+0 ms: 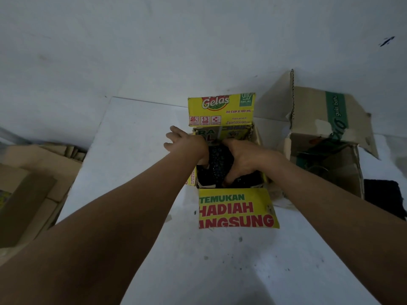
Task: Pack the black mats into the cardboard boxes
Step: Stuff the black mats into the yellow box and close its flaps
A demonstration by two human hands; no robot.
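Black textured mats (220, 159) sit bunched inside the open yellow printed cardboard box (237, 208) on the white floor (220, 260). The right hand (244, 157) grips them, apparently stuffing them down. The left hand (187, 142), fingers spread, braces the box's left wall, likely to steady it. A brown cardboard box (326, 133) stands open at right, another dark mat (383, 199) beside it.

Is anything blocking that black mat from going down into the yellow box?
Nothing visible does. The flaps of the yellow box are folded open, and the black mat already sits in its mouth, gripped by the right hand.
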